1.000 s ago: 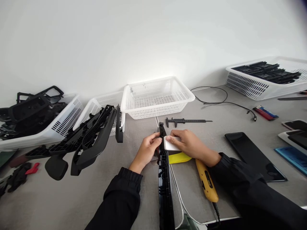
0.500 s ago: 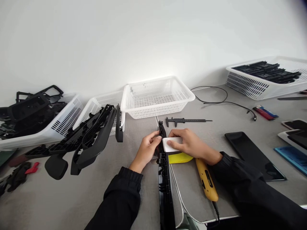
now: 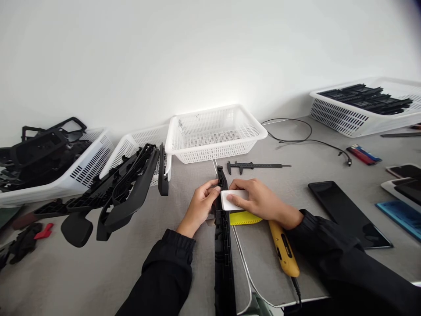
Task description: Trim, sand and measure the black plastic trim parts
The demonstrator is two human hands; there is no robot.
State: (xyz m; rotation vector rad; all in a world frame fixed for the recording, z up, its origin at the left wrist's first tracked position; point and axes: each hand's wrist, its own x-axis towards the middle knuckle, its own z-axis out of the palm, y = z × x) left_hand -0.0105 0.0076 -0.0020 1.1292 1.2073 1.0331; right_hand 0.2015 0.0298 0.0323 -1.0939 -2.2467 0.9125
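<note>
My left hand (image 3: pixel 199 205) grips a long black plastic trim piece (image 3: pixel 224 259) near its far end, thumb on top and fingers around the left side. The trim runs from there toward me, past the bottom of the view. My right hand (image 3: pixel 265 202) holds a small white rectangular block (image 3: pixel 226 202), thumb across its top, with its left end over the trim. Under the block, a bright yellow ribbed strip (image 3: pixel 245 218) sticks out to the right of the trim. A yellow corded hand tool (image 3: pixel 284 252) lies beside my right wrist.
Beyond my hands lies a black caliper (image 3: pixel 250 165), with a white basket (image 3: pixel 210 151) behind it. Black parts (image 3: pixel 134 188) overhang another basket at left. A dark phone (image 3: pixel 345 210) lies at right. White cables (image 3: pixel 245 263) run beside the trim.
The near end of the trim has swung slightly left. My right hand and the white block have shifted a little left, further over the trim. My left hand has barely moved.
</note>
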